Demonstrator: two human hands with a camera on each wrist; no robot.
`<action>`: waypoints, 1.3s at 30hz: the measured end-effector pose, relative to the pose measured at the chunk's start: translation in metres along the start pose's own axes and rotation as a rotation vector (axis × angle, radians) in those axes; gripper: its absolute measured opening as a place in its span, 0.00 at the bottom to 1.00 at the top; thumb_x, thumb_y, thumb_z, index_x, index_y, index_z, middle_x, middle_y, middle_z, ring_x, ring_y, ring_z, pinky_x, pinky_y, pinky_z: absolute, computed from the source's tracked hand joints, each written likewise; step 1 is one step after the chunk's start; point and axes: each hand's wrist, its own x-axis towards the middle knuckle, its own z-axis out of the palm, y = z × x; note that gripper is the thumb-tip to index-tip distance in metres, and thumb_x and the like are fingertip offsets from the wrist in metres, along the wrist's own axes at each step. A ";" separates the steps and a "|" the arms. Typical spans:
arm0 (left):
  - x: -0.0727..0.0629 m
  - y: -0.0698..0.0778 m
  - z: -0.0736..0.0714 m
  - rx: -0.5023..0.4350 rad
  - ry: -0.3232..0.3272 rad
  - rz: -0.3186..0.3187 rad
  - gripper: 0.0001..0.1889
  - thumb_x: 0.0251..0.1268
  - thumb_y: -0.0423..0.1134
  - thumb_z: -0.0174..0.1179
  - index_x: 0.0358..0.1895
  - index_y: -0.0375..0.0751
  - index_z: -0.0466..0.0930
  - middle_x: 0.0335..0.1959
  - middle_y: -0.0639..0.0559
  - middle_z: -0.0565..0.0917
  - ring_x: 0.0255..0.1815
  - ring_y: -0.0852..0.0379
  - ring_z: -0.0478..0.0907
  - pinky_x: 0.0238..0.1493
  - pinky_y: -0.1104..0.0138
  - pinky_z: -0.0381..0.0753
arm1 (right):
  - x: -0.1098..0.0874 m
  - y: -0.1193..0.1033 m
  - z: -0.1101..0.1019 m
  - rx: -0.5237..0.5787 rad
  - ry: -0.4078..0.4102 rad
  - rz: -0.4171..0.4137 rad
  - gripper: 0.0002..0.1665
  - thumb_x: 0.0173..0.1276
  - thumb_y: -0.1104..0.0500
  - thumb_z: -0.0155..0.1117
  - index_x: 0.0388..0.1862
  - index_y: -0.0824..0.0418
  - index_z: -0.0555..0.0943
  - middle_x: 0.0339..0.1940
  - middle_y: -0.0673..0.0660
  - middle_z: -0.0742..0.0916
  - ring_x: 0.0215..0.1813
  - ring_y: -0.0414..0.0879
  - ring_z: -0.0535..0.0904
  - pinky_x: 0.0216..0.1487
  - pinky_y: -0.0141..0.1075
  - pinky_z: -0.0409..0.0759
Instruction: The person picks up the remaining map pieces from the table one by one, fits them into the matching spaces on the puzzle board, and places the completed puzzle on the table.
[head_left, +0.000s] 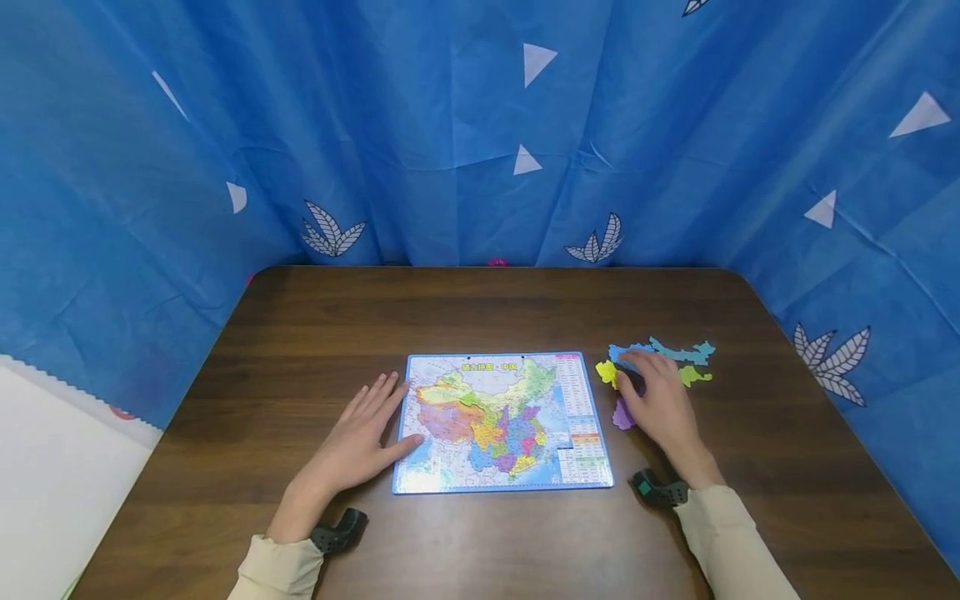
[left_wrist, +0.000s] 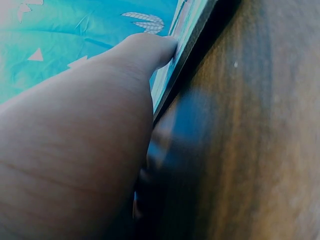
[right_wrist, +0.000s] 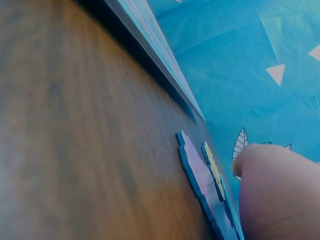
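A map puzzle board (head_left: 581, 400) with a blue border lies flat on the table, with many coloured regions on it. My left hand (head_left: 356, 442) rests at its left edge, fingers straight, the thumb touching the board in the left wrist view. Over the loose puzzle pieces to the right of the board, my right hand (head_left: 663, 404) has its fingers slightly bent. Its fingertips are at a blue piece (head_left: 621, 353); the hand hides whether they touch it. Around that hand lie a yellow piece (head_left: 606, 372), a purple piece (head_left: 622, 415), a teal piece (head_left: 702, 353) and a green piece (head_left: 694, 376).
The brown wooden table (head_left: 337, 308) has rounded far corners. A blue curtain (head_left: 390, 125) with white shapes hangs behind it and along its sides. Dark wrist-worn devices sit at both wrists, and a white surface (head_left: 52, 475) shows at the far left.
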 end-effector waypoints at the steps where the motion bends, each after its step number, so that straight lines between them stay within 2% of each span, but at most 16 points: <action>1: 0.000 0.000 0.000 0.001 0.000 0.000 0.49 0.66 0.68 0.59 0.82 0.42 0.58 0.84 0.42 0.53 0.86 0.42 0.46 0.83 0.46 0.44 | 0.001 0.000 0.000 0.000 0.002 0.018 0.22 0.69 0.58 0.69 0.60 0.66 0.83 0.62 0.67 0.84 0.69 0.66 0.71 0.65 0.67 0.71; 6: 0.000 0.001 0.000 0.005 0.000 -0.006 0.49 0.66 0.68 0.59 0.82 0.42 0.58 0.84 0.41 0.53 0.86 0.42 0.46 0.83 0.46 0.44 | 0.003 0.001 0.002 -0.005 0.006 0.065 0.23 0.70 0.60 0.66 0.61 0.67 0.81 0.65 0.68 0.81 0.70 0.69 0.69 0.66 0.69 0.70; 12: 0.000 0.002 -0.001 0.005 -0.005 -0.012 0.49 0.66 0.67 0.60 0.82 0.42 0.58 0.84 0.41 0.53 0.85 0.42 0.46 0.83 0.46 0.44 | 0.005 0.009 0.006 0.010 0.084 0.081 0.21 0.69 0.64 0.64 0.60 0.70 0.81 0.65 0.72 0.80 0.70 0.71 0.69 0.66 0.69 0.67; 21: -0.001 0.001 0.003 -0.001 -0.008 -0.020 0.49 0.65 0.68 0.60 0.82 0.43 0.58 0.84 0.42 0.53 0.86 0.42 0.46 0.83 0.46 0.44 | 0.009 0.020 0.000 0.035 0.132 0.145 0.20 0.72 0.66 0.58 0.60 0.72 0.79 0.63 0.72 0.81 0.70 0.71 0.69 0.70 0.68 0.64; 32: -0.001 0.003 0.001 -0.003 -0.007 -0.022 0.49 0.65 0.68 0.60 0.81 0.43 0.59 0.84 0.42 0.53 0.86 0.42 0.46 0.82 0.45 0.45 | 0.013 0.038 -0.010 0.035 0.106 0.295 0.21 0.75 0.66 0.56 0.65 0.70 0.76 0.67 0.72 0.79 0.72 0.70 0.67 0.73 0.68 0.59; 39: -0.002 0.004 0.000 0.002 0.010 -0.012 0.49 0.66 0.68 0.60 0.81 0.41 0.59 0.84 0.40 0.54 0.85 0.41 0.46 0.82 0.44 0.46 | 0.016 0.042 -0.016 0.005 0.018 0.315 0.23 0.77 0.64 0.50 0.67 0.73 0.74 0.70 0.76 0.75 0.76 0.74 0.62 0.73 0.73 0.56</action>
